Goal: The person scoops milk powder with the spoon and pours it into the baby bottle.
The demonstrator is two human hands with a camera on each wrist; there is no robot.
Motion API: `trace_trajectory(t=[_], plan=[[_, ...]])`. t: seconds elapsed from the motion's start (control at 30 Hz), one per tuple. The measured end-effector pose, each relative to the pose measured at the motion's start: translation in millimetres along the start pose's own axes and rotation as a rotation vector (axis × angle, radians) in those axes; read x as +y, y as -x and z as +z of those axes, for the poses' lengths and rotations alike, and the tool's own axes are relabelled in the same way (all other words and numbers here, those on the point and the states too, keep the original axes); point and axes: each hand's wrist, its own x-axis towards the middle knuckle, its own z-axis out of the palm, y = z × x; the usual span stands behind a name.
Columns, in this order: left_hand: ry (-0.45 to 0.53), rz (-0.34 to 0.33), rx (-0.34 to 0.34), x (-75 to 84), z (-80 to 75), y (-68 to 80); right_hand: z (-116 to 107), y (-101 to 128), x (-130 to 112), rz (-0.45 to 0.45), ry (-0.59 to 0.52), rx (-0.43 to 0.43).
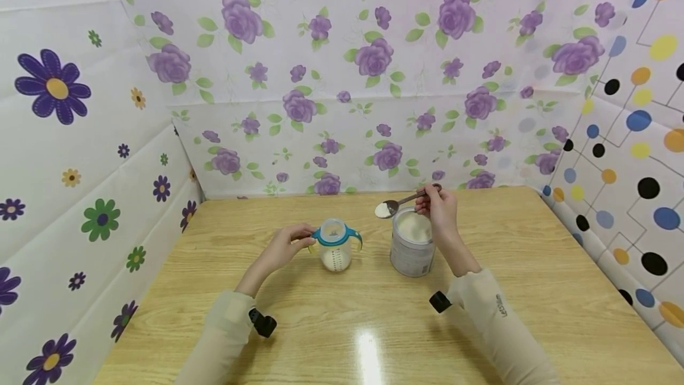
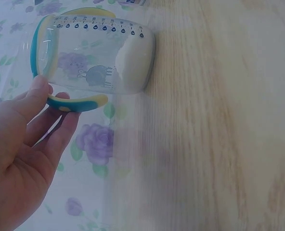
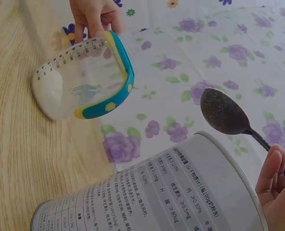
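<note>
Powder on my spoon, bottle steadied, at a wooden table walled in flowered sheets.

My left hand [image 1: 282,249] pinches the bottle's [image 1: 336,248] teal-and-yellow handle [image 2: 77,102] between thumb and fingers; the bottle stands upright on the table [image 1: 534,278], open, with white powder in its bottom. My right hand [image 1: 442,210] grips the spoon [image 1: 398,204] by its stem, its bowl heaped with powder and held between the bottle and the can [image 1: 411,242], just above the can's rim. The open can stands just right of the bottle, powder showing inside. The table is pale wood grain with a glare spot near me. Purple-rose sheeting [image 1: 374,58] hangs behind, daisy print [image 1: 53,88] to the left, coloured dots [image 1: 641,135] to the right.
</note>
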Motion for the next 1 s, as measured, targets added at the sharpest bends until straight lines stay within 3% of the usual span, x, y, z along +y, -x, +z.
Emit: trace_trajectory(t=[0.5,1.0], plan=[[0.013,0.007,-0.002,-8.1,1.9,-2.3,5.1,0.9,4.1,0.014,0.007,-0.063],[0.030,-0.002,0.005,-6.2,2.2,-1.6,11.3,3.9,6.4,0.017,0.025,-0.105]])
